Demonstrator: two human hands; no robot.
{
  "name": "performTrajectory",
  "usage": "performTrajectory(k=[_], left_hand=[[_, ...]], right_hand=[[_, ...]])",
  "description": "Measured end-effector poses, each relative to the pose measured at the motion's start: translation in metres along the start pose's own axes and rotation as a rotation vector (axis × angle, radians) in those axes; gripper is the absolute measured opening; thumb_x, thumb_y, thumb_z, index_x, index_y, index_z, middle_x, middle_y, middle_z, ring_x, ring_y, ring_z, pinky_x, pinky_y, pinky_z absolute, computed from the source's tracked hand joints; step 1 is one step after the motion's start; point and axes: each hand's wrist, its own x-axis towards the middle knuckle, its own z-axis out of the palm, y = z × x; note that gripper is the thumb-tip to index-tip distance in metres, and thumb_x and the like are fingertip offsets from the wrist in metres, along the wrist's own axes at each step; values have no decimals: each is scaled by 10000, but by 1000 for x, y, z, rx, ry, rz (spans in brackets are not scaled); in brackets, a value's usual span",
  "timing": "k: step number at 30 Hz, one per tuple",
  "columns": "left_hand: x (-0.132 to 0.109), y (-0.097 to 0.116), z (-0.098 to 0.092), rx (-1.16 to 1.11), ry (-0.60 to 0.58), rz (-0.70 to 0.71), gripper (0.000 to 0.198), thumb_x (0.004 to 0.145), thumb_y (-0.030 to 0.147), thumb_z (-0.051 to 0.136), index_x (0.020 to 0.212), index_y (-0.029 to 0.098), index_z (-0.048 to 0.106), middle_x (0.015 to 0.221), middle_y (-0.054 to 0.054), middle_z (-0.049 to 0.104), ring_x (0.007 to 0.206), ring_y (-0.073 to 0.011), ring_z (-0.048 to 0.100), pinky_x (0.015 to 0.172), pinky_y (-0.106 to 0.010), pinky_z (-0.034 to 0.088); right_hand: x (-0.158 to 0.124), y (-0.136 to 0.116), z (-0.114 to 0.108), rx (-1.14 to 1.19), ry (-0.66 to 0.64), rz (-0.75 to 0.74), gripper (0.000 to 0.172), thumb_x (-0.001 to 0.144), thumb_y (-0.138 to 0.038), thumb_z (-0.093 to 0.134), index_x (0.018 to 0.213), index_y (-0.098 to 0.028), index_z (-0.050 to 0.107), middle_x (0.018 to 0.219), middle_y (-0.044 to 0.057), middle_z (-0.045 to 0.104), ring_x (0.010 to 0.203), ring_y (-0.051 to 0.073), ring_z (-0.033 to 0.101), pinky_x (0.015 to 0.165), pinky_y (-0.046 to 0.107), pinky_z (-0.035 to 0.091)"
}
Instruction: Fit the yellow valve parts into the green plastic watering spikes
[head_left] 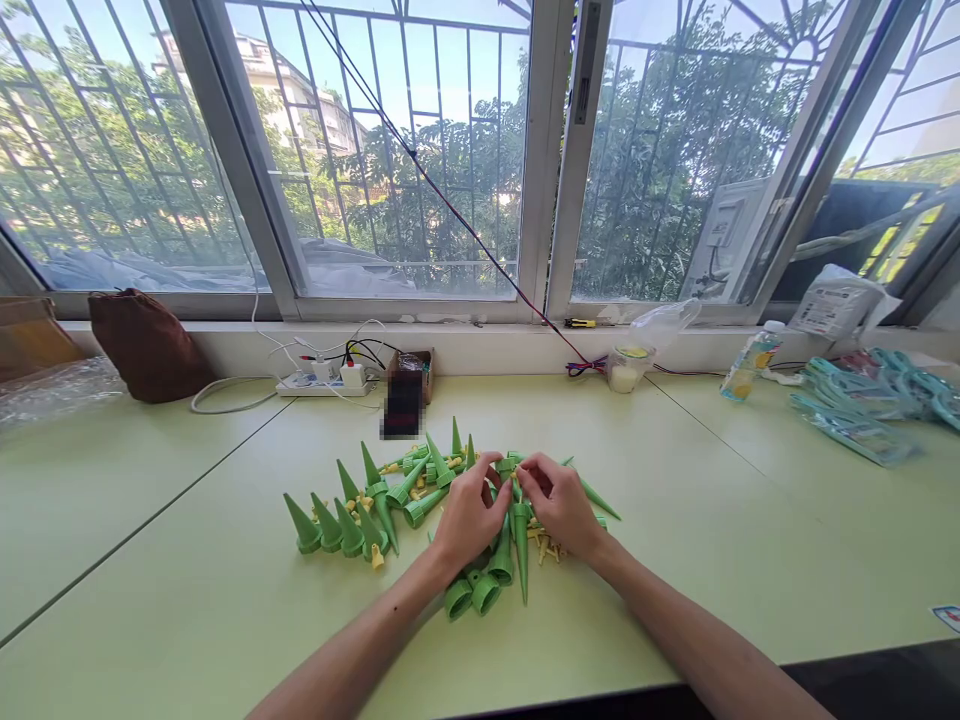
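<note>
Over a pile of green plastic watering spikes (523, 560), my hands meet with fingertips close together. My left hand (471, 505) is closed around a small green cap (508, 463), partly hidden by the fingers. At the cap, my right hand (559, 500) pinches what looks like a tiny yellow nozzle (515, 478), mostly covered by the fingertips. Below the right hand lie loose yellow nozzles (547, 546). Hollow green tubes point their open ends toward me under the left hand. To the left, several green cones (301, 525) stand upright on their caps, some with yellow nozzles beside them.
A pixelated dark device (403, 405) lies in front of a small box, beside a power strip (319, 383) with cables. Along the window stand a brown cloth bag (148, 345), a clear cup (624, 370) and a drink bottle (752, 362). Teal packets (862, 405) lie at right.
</note>
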Motion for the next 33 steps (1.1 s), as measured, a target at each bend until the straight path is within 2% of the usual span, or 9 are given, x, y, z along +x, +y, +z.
performTrajectory(k=[10,22,28,33], left_hand=[[0,-2,0,35,-82,-9,270,894,286,501,1147,193,516,752,10,622,516,-115,503,526,-239,381],[0,2,-2,-10,-12,-21,292,862,254,543,1148,212,500,854,9,606,495,-74,468,507,-208,375],[0,3,-2,-20,13,11,280,859,246,552,1133,215,507,845,19,586,480,-59,453,500,-196,368],[0,2,-1,-25,18,7,276,857,238,553,1128,214,507,835,25,578,476,-56,450,493,-192,364]], right_hand=[[0,3,2,-10,-10,19,212,957,-351,495,850,-185,573,627,-6,587,546,142,520,549,256,411],[2,2,1,170,13,79,258,949,-431,513,836,-199,524,608,-25,559,470,117,491,468,236,407],[1,5,2,146,7,101,330,970,-464,465,762,-208,484,536,-49,528,400,98,455,433,224,367],[1,2,2,114,7,96,329,974,-448,454,759,-202,491,544,-42,532,419,98,459,445,219,370]])
